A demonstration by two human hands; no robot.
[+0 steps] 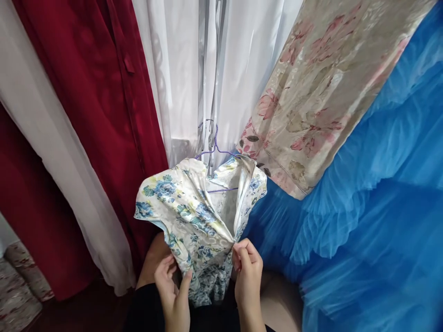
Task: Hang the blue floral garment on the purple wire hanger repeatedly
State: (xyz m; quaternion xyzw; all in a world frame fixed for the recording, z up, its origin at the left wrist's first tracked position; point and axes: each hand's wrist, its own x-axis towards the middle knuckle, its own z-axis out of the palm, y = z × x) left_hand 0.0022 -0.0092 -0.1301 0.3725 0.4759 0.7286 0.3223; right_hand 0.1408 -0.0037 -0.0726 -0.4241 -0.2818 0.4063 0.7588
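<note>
Pinching the front opening of a small blue-flowered dress [187,207], a person's right hand [247,276] closes thumb and fingertips on the cloth where the two front panels meet. The left hand [173,290] grips the fabric lower down, fingers curled behind it and thumb pressed on the front.

The dress hangs from a purple wire hanger [216,150] just above the person's lap. It is crowded by a deep red gown [104,92], a sheer white garment [173,69], a beige garment with pink flowers [318,83] and a mass of blue tulle [380,207].

The dress's long axis runs nearly upright in the picture, with collar and shoulders at the hanger and the skirt dropping toward the hands; the hem is hidden behind them. Its front faces the camera, and one short sleeve juts out to the left.

The cloth has a satin sheen and falls in loose folds. It looks light, limp and probably slippery, likely to slide off the thin hanger if tugged sideways. It has no stiffness of its own, so the firmest holds appear to be the sewn edges: the front placket now pinched, the shoulder seams, or the hanger itself. A gentle grip seems wise, as such weave can snag or pucker.
</note>
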